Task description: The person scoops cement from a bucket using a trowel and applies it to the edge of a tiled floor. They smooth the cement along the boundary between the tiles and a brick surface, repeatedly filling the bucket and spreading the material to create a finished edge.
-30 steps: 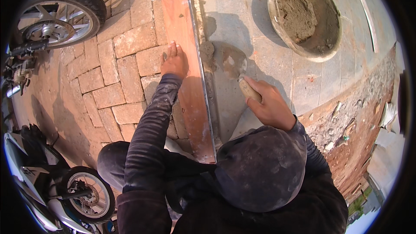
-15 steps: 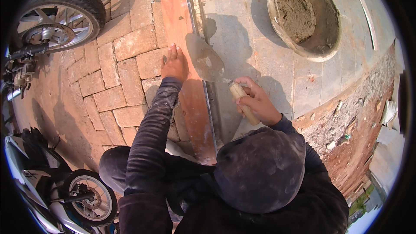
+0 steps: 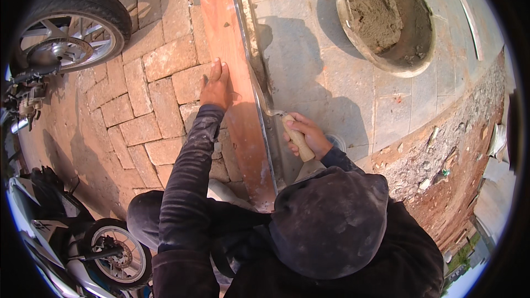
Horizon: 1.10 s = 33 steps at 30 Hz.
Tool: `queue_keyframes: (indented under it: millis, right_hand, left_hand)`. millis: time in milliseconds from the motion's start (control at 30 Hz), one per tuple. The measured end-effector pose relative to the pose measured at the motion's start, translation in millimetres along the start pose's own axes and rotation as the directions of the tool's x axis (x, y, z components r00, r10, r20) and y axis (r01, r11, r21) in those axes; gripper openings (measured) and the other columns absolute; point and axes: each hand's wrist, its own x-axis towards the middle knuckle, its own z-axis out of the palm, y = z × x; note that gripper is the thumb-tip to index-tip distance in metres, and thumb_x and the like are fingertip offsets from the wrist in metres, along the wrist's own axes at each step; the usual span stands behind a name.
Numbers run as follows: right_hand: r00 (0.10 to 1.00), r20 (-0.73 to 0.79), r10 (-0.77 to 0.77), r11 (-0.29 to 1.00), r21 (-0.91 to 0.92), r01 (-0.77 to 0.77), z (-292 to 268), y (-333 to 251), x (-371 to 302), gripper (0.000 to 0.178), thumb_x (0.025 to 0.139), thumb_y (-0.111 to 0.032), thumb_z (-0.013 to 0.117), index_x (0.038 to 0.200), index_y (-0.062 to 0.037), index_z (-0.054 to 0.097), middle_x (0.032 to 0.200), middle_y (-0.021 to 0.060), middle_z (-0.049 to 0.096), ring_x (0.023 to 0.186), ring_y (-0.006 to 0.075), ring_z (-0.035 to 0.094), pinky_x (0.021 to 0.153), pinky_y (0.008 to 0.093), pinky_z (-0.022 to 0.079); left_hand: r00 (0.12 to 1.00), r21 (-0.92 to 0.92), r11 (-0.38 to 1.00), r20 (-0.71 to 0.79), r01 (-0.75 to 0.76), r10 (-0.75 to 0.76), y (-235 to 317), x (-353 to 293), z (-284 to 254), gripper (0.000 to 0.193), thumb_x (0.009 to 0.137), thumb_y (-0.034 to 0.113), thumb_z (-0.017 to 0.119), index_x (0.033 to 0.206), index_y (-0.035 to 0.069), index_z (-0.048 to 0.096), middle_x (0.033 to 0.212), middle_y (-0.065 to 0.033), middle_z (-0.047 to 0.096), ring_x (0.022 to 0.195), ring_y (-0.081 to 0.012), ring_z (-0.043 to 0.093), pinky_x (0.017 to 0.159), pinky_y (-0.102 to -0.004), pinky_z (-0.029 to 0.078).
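My right hand [image 3: 310, 137] is closed round the wooden handle of a trowel [image 3: 298, 140]. The trowel's blade is seen nearly edge-on, tilted up along the gap beside a long reddish-brown wooden board [image 3: 243, 127]. My left hand [image 3: 216, 88] lies against the board's left side, its visible fingers stretched out and pointing away from me; part of that hand is hidden. A narrow strip of mortar [image 3: 251, 19] runs along the board's right edge, bordering the grey tiled floor [image 3: 353, 94].
At the far right stands a round bucket [image 3: 345, 27] holding grey mortar. Brick paving [image 3: 160, 99] spreads left of the board. A motorbike wheel [image 3: 77, 27] is at upper left, another motorbike [image 3: 61, 237] at lower left. Rubble [image 3: 425, 165] borders the tiles; a dark cap [image 3: 331, 221] covers the lower middle.
The trowel has turned from blade face showing to nearly edge-on, its blade now down along the board's edge. My right hand has moved slightly left and nearer; my left shifted slightly left.
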Motion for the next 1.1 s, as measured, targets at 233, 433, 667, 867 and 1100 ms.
queue_keyframes:
  millis: [233,433,667,867,1100]
  right_hand:
    - [0.999,0.042,-0.033,0.994,0.109,0.028,-2,-1,-3,0.035,0.099,-0.027,0.049,0.128,-0.0081,0.044,0.079,0.0084,0.056,0.050,0.0163,0.051,0.045,0.0283,0.044]
    - [0.970,-0.115,-0.215,0.973,-0.108,0.203,9,-4,-19,0.038,0.098,-0.022,0.051,0.130,-0.0017,0.047,0.081,0.0083,0.059,0.054,0.0157,0.056,0.048,0.0283,0.048]
    - [0.886,-0.131,-0.444,0.632,-0.747,0.206,41,-52,-4,0.043,0.096,-0.024,0.053,0.127,0.0053,0.052,0.083,0.0186,0.066,0.062,0.0237,0.067,0.053,0.0340,0.052]
    - [0.924,-0.035,-0.381,0.578,-0.789,0.208,44,-99,6,0.046,0.096,-0.021,0.051,0.135,0.0048,0.049,0.076,0.0127,0.059,0.048,0.0212,0.062,0.049,0.0327,0.052]
    - [0.963,-0.066,-0.261,0.569,-0.817,0.098,31,-94,10,0.046,0.096,-0.022,0.048,0.135,0.0022,0.051,0.082,0.0137,0.061,0.056,0.0201,0.062,0.050,0.0342,0.053]
  left_hand:
    - [1.000,-0.007,1.000,-0.004,-0.017,0.017,-2,1,2,0.105,0.064,0.032,0.085,0.149,0.010,0.029,0.161,-0.0085,0.017,0.145,-0.0263,0.027,0.116,-0.0511,0.026]
    - [1.000,-0.023,1.000,-0.009,-0.019,0.019,-1,-1,1,0.104,0.064,0.033,0.085,0.149,0.009,0.029,0.161,-0.0100,0.017,0.146,-0.0255,0.025,0.116,-0.0508,0.025]
    - [1.000,-0.016,1.000,0.001,-0.009,0.009,1,-2,-3,0.103,0.065,0.030,0.085,0.149,0.007,0.030,0.160,-0.0107,0.019,0.146,-0.0263,0.025,0.116,-0.0511,0.024]
    - [1.000,0.010,1.000,0.029,-0.008,0.008,3,1,-4,0.112,0.062,0.034,0.087,0.151,0.010,0.025,0.162,-0.0096,0.013,0.146,-0.0274,0.023,0.115,-0.0531,0.027]
    - [1.000,-0.003,1.000,0.029,-0.001,0.001,6,1,-4,0.107,0.063,0.032,0.087,0.150,0.009,0.028,0.161,-0.0088,0.016,0.147,-0.0231,0.022,0.116,-0.0514,0.025]
